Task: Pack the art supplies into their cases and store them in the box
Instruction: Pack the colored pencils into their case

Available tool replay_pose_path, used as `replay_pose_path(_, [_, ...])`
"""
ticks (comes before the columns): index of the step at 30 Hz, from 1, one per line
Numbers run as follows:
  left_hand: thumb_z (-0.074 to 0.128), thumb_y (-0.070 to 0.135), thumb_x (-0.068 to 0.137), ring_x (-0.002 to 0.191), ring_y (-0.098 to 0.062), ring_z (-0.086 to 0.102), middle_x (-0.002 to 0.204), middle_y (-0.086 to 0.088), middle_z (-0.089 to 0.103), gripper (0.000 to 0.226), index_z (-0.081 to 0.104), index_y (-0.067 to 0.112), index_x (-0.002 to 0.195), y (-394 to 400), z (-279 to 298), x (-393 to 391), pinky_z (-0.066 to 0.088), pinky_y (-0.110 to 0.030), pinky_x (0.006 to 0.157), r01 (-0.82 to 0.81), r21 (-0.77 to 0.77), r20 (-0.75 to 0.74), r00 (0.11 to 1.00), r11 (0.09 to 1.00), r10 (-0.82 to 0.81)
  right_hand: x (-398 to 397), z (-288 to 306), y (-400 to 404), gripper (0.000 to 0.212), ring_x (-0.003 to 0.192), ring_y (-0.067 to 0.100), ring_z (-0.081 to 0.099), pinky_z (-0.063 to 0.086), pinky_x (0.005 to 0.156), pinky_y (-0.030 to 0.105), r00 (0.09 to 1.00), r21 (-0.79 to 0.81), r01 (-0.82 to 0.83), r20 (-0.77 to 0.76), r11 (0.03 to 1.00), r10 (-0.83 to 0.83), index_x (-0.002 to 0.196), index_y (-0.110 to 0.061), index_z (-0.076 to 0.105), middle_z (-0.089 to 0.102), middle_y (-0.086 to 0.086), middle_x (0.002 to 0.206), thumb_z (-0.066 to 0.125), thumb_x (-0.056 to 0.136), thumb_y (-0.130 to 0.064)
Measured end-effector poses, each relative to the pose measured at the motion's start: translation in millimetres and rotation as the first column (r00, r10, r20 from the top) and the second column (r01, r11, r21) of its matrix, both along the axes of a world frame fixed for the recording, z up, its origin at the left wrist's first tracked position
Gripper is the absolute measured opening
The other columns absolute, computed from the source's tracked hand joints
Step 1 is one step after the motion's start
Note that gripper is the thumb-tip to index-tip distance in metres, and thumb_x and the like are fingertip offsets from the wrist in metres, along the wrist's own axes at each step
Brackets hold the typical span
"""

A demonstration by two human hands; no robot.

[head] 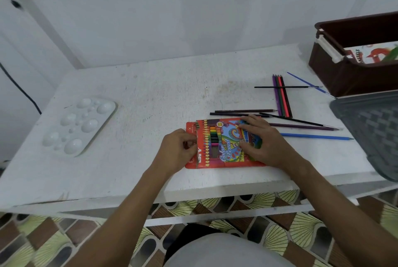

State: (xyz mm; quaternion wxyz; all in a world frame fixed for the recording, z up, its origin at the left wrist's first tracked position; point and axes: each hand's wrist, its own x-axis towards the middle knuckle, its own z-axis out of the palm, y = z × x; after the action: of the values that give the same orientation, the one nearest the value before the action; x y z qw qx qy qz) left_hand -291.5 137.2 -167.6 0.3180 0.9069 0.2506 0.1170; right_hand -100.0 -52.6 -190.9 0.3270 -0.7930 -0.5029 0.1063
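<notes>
**Head view: pencil case open end worked at table front, loose pencils still out**

Head view, only view. Colour pencil case (pixel 224 142) lies flat on the white table (pixel 150 98), front edge, roughly 6 o'clock of the tabletop. Long axis runs 9 to 3 o'clock; open flap end points to 9. Left hand (pixel 178 150) pinches the flap at that end, fingers curled on the card. Right hand (pixel 261 140) lies on the case's 3 o'clock half, fingers fairly straight, pressing it down, holding nothing.

Loose pencils (pixel 282 98) lie at 1 to 2 o'clock of the case: a bundle running 12 to 6, others running 9 to 3, a blue pencil (pixel 316 136) just beside the right hand at 3 o'clock. Thin brushes (pixel 288 87) cross the bundle. Brown box (pixel 349 81) at the table's 2 o'clock corner, a printed pack already inside. Grey lid (pixel 370 133) at 3 o'clock. White palette (pixel 79 125) at 9 o'clock, well apart.

Judgement: step is opening or holding the flap to load pencils. Do it well by keeping the right palm firm so the case does not slide, keeping the mouth wide, and feeding pencils in parallel to the 9–3 axis, tips matching those already seen through the window.
</notes>
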Motion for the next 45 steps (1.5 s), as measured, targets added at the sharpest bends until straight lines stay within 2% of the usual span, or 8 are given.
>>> replay_pose_path(12, [0.069,0.026,0.080,0.070,-0.010,0.057,0.076,0.009,0.059,0.006,0.065,0.021,0.080,-5,-2,6,0.051,-0.029,0.066,-0.054,0.092,-0.009,0.998,0.994,0.055,-2,2,-2,0.057,0.139,0.004,0.023,0.032,0.110,0.031,0.998,0.052,-0.008,-0.064,0.999,0.011,0.132,-0.017,0.054,0.041,-0.005,0.146,0.064,0.082,-0.043])
replay_pose_path(17, [0.075,0.027,0.079,0.075,-0.004,0.064,0.082,0.012,0.068,0.014,0.073,0.024,0.092,5,-4,1,0.052,-0.018,0.069,-0.006,-0.109,0.027,1.000,0.994,0.009,-2,1,-1,0.060,0.138,0.001,0.019,0.025,0.111,0.028,0.999,0.020,-0.005,-0.035,1.000,0.005,0.133,-0.017,0.053,0.040,-0.005,0.147,0.056,0.081,-0.048])
replay_pose_path(21, [0.072,0.027,0.083,0.075,-0.004,0.065,0.085,0.012,0.068,0.013,0.074,0.021,0.094,9,-3,3,0.049,-0.014,0.067,0.019,-0.091,-0.006,1.000,0.996,-0.020,-1,-1,0,0.061,0.140,0.004,0.019,0.022,0.112,0.027,1.000,-0.007,-0.010,-0.011,1.000,0.010,0.134,-0.017,0.052,0.038,-0.006,0.148,0.055,0.083,-0.049])
replay_pose_path(27, [0.059,0.023,0.093,0.084,-0.010,0.066,0.097,0.005,0.070,0.017,0.073,0.016,0.099,26,28,16,0.054,-0.023,0.073,0.202,-0.076,-0.322,0.922,0.976,-0.215,0,-1,0,0.060,0.138,0.002,0.017,0.023,0.113,0.030,1.000,-0.041,-0.012,-0.014,0.999,0.011,0.137,-0.019,0.048,0.036,-0.007,0.149,0.062,0.085,-0.046])
replay_pose_path(30, [0.056,0.020,0.092,0.085,-0.013,0.063,0.099,0.003,0.069,0.019,0.070,0.011,0.101,42,45,36,0.052,-0.027,0.074,0.206,0.081,-0.436,0.887,0.975,-0.151,0,0,1,0.065,0.138,0.001,0.018,0.023,0.112,0.029,1.000,-0.038,-0.004,-0.029,0.999,0.003,0.136,-0.020,0.050,0.037,-0.008,0.148,0.056,0.080,-0.052])
replay_pose_path(36, [0.057,0.032,0.092,0.092,-0.014,0.054,0.113,-0.003,0.058,0.035,0.059,0.019,0.125,39,40,95,0.039,-0.024,0.079,0.249,0.213,-0.240,0.951,0.945,-0.197,2,-2,-2,0.061,0.138,0.002,0.020,0.028,0.113,0.033,0.999,-0.024,-0.012,-0.044,1.000,0.011,0.135,-0.021,0.051,0.038,-0.008,0.148,0.061,0.082,-0.050])
replay_pose_path(40, [0.059,0.034,0.092,0.104,-0.018,0.057,0.121,-0.002,0.059,0.036,0.059,0.022,0.126,31,34,122,0.043,-0.028,0.084,0.341,0.217,-0.273,0.921,0.915,-0.278,3,-1,-1,0.063,0.137,0.000,0.018,0.028,0.113,0.033,0.999,-0.032,-0.018,-0.039,0.999,0.017,0.135,-0.022,0.050,0.038,-0.008,0.148,0.059,0.081,-0.052])
replay_pose_path(45, [0.059,0.028,0.092,0.098,-0.017,0.058,0.116,-0.002,0.063,0.029,0.065,0.018,0.119,29,28,130,0.043,-0.026,0.077,0.378,0.220,-0.324,0.898,0.899,-0.298,4,-1,-3,0.063,0.138,0.002,0.019,0.028,0.113,0.034,0.999,-0.036,-0.024,-0.033,0.999,0.023,0.136,-0.022,0.050,0.037,-0.008,0.148,0.059,0.082,-0.053])
